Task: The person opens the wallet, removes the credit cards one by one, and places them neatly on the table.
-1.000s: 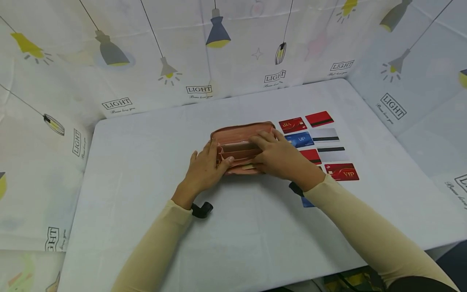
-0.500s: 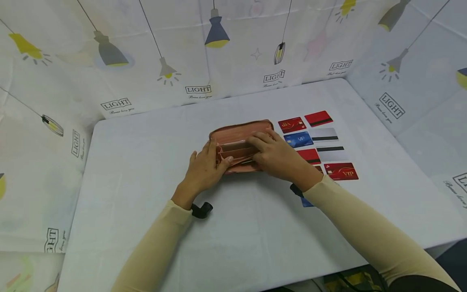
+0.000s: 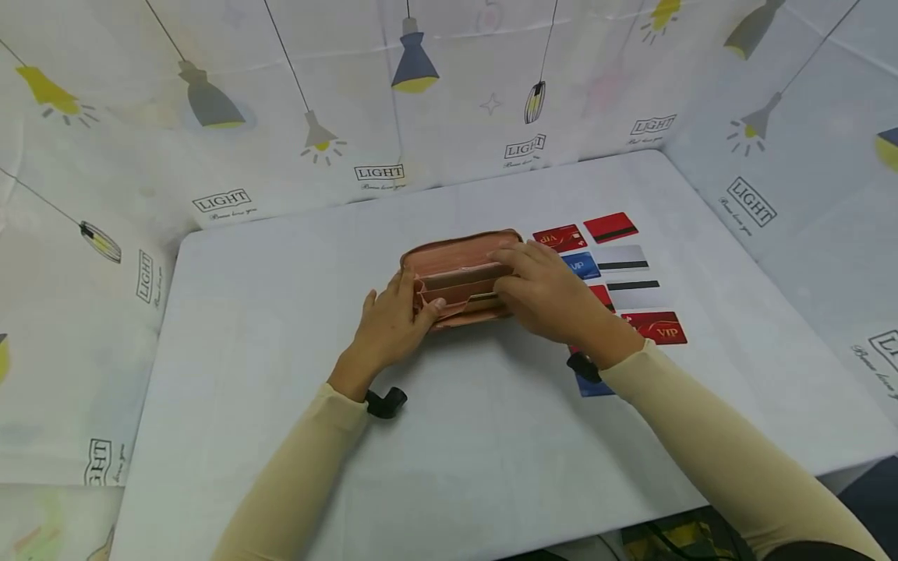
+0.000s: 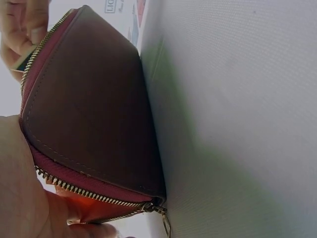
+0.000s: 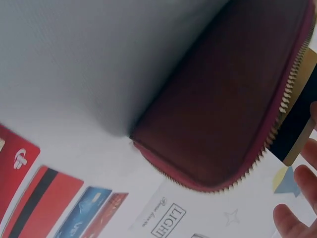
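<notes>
An unzipped wallet (image 3: 459,253) with a pink lining stands open on the table, its pockets facing up. In the left wrist view its dark outer cover (image 4: 94,99) and brass zip show. My left hand (image 3: 389,323) grips the wallet's left end, thumb over the front edge and fingers at the side. At the right end my right hand (image 3: 550,292) pinches a gold card (image 5: 299,114) with a black stripe. The card sticks up out of the wallet's front pocket, its lower part hidden inside; fingertips (image 5: 290,220) of the right hand show beside it.
Right of the wallet, several cards lie in two columns, among them a red striped card (image 3: 610,227), a silver card (image 3: 620,258), a red VIP card (image 3: 655,328) and a blue card (image 3: 594,385) partly under the right wrist. A printed curtain (image 3: 456,93) stands behind the white table (image 3: 266,327).
My right hand has shifted slightly right, covering more of the blue VIP card. More of the gold card's edge now shows above the front pocket. The left hand keeps its grip.
</notes>
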